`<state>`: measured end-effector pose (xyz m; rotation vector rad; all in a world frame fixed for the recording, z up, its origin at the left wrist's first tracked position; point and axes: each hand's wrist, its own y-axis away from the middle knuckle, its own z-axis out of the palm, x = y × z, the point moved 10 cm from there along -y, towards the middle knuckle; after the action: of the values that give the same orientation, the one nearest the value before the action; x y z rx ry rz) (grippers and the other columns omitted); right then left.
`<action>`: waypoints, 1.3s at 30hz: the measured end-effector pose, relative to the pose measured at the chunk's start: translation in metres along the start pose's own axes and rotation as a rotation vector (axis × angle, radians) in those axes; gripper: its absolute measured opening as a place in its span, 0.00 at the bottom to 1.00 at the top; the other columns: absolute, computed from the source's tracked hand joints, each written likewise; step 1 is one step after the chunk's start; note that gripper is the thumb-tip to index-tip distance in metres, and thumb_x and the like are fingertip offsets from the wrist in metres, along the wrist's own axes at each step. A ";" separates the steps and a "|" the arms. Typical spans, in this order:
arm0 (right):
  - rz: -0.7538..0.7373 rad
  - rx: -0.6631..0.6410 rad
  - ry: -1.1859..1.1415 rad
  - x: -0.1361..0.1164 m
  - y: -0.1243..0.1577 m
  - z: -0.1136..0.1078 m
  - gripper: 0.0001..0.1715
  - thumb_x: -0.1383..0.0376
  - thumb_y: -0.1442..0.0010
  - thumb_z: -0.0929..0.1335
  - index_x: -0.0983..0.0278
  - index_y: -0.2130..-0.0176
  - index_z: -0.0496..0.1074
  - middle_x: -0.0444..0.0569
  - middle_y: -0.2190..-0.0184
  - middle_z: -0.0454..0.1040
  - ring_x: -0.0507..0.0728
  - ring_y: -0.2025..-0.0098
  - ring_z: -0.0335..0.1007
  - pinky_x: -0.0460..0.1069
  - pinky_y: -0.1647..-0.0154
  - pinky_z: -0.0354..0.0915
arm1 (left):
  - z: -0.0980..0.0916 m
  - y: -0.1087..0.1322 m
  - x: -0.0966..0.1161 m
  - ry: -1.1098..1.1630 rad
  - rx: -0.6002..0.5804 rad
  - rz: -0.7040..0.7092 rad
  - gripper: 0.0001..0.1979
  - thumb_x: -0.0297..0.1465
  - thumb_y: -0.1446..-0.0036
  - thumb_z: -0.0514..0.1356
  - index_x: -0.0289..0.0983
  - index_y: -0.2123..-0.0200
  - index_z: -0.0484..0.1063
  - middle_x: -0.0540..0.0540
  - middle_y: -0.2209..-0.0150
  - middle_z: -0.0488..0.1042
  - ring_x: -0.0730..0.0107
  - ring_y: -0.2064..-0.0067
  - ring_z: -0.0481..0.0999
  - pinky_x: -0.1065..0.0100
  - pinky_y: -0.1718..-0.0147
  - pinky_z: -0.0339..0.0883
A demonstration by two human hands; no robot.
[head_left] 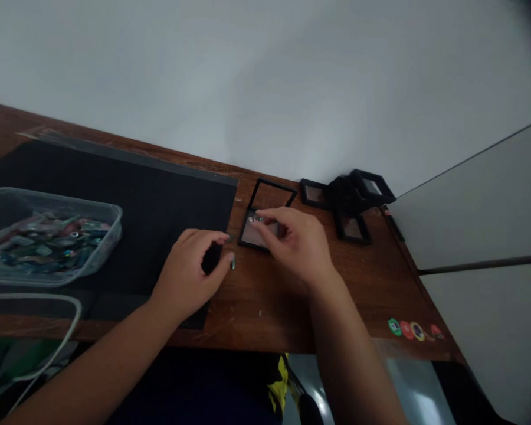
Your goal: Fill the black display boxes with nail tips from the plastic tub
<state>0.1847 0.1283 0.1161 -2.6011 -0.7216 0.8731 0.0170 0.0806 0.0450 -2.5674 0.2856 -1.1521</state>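
Note:
My right hand (292,239) is over an open black display case (250,241). Its thumb and index finger pinch a small shiny piece (256,219), too small to make out its kind. The case's lid (272,195) is raised and leans back toward the wall. To the left, my left hand (193,260) hovers by the right edge of a black mat (168,206). Its thumb and index finger are curved and apart, with small greenish glints at the fingertips; I cannot tell whether these are nails or pieces.
A clear plastic tub (115,236) of shiny, many-coloured pieces (44,242) stands on the mat. More black cases (354,227) are grouped at the back right by the wall. Round colourful stickers (406,329) lie near the front right edge. A white cable (73,304) loops at the left.

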 end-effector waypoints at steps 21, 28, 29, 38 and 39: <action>0.018 -0.178 -0.313 0.003 0.001 0.020 0.15 0.61 0.39 0.75 0.60 0.52 0.80 0.46 0.64 0.80 0.52 0.67 0.72 0.48 0.64 0.67 | -0.002 0.001 -0.025 0.281 -0.016 -0.272 0.07 0.41 0.43 0.69 0.45 0.66 0.83 0.48 0.63 0.84 0.59 0.59 0.81 0.58 0.56 0.73; -0.223 -0.362 -0.448 -0.039 0.012 0.050 0.17 0.69 0.39 0.75 0.57 0.49 0.79 0.48 0.55 0.81 0.55 0.54 0.77 0.51 0.50 0.71 | 0.004 0.000 -0.036 0.574 -0.031 -0.399 0.10 0.41 0.49 0.72 0.44 0.65 0.85 0.47 0.64 0.86 0.62 0.62 0.81 0.62 0.58 0.74; -0.217 -0.352 -0.470 -0.039 0.012 0.050 0.17 0.70 0.38 0.74 0.57 0.50 0.79 0.47 0.56 0.82 0.55 0.54 0.77 0.51 0.51 0.71 | 0.005 -0.001 -0.036 0.595 -0.038 -0.404 0.10 0.41 0.49 0.72 0.44 0.65 0.85 0.48 0.64 0.86 0.62 0.62 0.81 0.62 0.58 0.74; -0.020 -0.360 -0.557 -0.024 0.013 0.056 0.16 0.67 0.37 0.73 0.60 0.49 0.79 0.46 0.62 0.82 0.51 0.65 0.75 0.47 0.63 0.69 | 0.009 -0.004 -0.029 0.711 -0.106 -0.378 0.10 0.39 0.46 0.71 0.43 0.62 0.85 0.47 0.62 0.86 0.63 0.58 0.83 0.62 0.54 0.75; -0.006 -0.355 -0.573 -0.022 0.013 0.057 0.19 0.66 0.37 0.73 0.60 0.46 0.78 0.45 0.63 0.82 0.50 0.68 0.73 0.46 0.65 0.68 | 0.008 -0.004 -0.029 0.700 -0.089 -0.374 0.09 0.39 0.46 0.72 0.43 0.62 0.85 0.47 0.63 0.86 0.63 0.60 0.82 0.63 0.55 0.75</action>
<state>0.1385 0.1119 0.0773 -2.6429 -1.1150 1.6526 0.0037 0.0945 0.0210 -2.2469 -0.0026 -2.2032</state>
